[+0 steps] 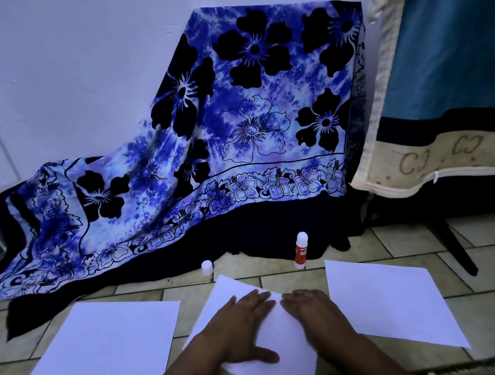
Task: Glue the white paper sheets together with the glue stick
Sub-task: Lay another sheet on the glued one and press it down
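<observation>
Left hand and right hand press flat, fingers straight, on middle sheet, bonding it; next likely reach far for the uncapped glue stick.

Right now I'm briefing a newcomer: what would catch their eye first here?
A blue floral cloth draped at the wall dominates. Nearer, the left hand and right hand press flat on the middle paper sheet, two more sheets flanking it. Beyond stand a red glue stick and a white cap.
</observation>
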